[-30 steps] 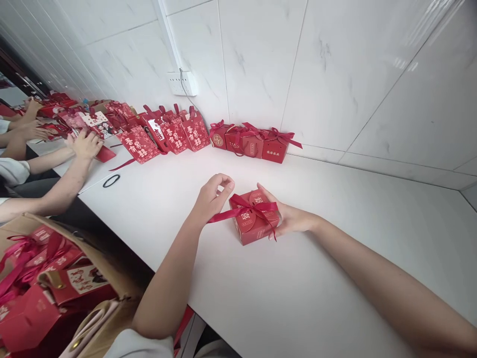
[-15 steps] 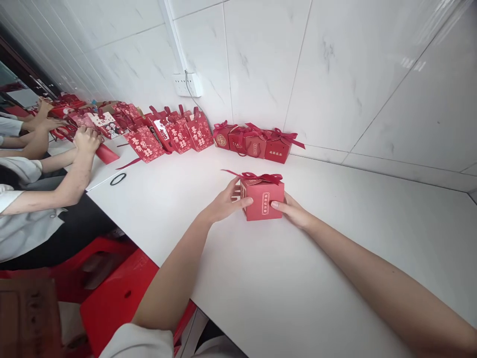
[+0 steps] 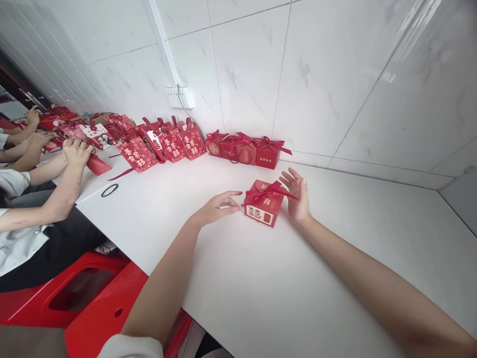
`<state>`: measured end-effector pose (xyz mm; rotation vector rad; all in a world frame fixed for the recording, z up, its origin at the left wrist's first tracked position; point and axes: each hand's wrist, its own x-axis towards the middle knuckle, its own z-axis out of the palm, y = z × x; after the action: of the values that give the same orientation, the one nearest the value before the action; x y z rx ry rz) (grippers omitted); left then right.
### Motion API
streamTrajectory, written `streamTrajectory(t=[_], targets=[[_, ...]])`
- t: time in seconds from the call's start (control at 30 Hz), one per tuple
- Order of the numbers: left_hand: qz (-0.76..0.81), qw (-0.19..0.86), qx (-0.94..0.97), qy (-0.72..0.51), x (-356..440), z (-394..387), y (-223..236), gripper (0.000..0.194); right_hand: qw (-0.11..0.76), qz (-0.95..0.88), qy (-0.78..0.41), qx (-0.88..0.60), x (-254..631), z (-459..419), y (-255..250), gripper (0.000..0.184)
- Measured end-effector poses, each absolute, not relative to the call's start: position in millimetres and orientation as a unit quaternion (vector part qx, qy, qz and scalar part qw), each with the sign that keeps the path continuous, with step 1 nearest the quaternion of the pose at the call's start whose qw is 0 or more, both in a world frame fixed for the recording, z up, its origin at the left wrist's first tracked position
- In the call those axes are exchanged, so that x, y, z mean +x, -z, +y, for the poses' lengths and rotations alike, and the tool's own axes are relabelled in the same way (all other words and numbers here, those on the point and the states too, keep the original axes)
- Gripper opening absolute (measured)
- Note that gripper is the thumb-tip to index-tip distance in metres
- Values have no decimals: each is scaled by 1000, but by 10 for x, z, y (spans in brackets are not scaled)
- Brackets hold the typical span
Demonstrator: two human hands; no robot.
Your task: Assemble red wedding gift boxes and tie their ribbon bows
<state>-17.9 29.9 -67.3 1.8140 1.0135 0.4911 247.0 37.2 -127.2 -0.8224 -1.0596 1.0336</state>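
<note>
A red gift box (image 3: 269, 205) with a dark red ribbon bow (image 3: 266, 193) on its lid rests on the white table between my hands. Its pale panel with a double character is turned toward me. My left hand (image 3: 216, 208) is just left of the box, fingers stretched out and apart, the tips close to its corner. On the other side, my right hand (image 3: 298, 196) stands open beside the box, palm facing it and fingers spread. Neither hand grips the box. Whether a fingertip still touches it, I cannot tell.
Several ribboned boxes (image 3: 244, 150) stand in a row against the tiled wall. Left of them are red gift bags (image 3: 171, 144) and a black ring (image 3: 110, 190). Other people's hands (image 3: 76, 151) work at the far left. Red stools (image 3: 104, 308) stand beside the table.
The box has turned so that a different side faces me. Both hands have let go of it and opened, on either side. The view has shifted slightly.
</note>
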Motion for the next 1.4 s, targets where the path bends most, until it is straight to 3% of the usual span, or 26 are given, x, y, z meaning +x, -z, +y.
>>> streamTrajectory(t=[0.1,0.23,0.43,0.6,0.77,0.87,1.1,1.4], targets=[[496,348,749,-268,-190,214,549,36,653,-452,-465,-392,2604,458,1174,55],[466,195,764,-401,-7,81,491,26,584,-539,-413,-445,2861,425,797,50],[382,153,834,-368,396,-102,337,27,350,-779,-272,-442,2993,151,316,31],[397,214,835,-316,643,222,157,25,298,-850,-141,-411,2922,91,336,14],[359,471,773,-225,721,578,244,44,281,-873,-60,-393,2905,77,312,15],[329,548,742,-203,709,637,369,53,245,-882,-45,-401,2900,43,277,15],[338,582,710,-207,641,705,479,69,197,-888,-37,-414,2876,25,289,15],[337,628,681,-166,645,717,468,55,150,-870,-33,-468,2923,-32,211,15]])
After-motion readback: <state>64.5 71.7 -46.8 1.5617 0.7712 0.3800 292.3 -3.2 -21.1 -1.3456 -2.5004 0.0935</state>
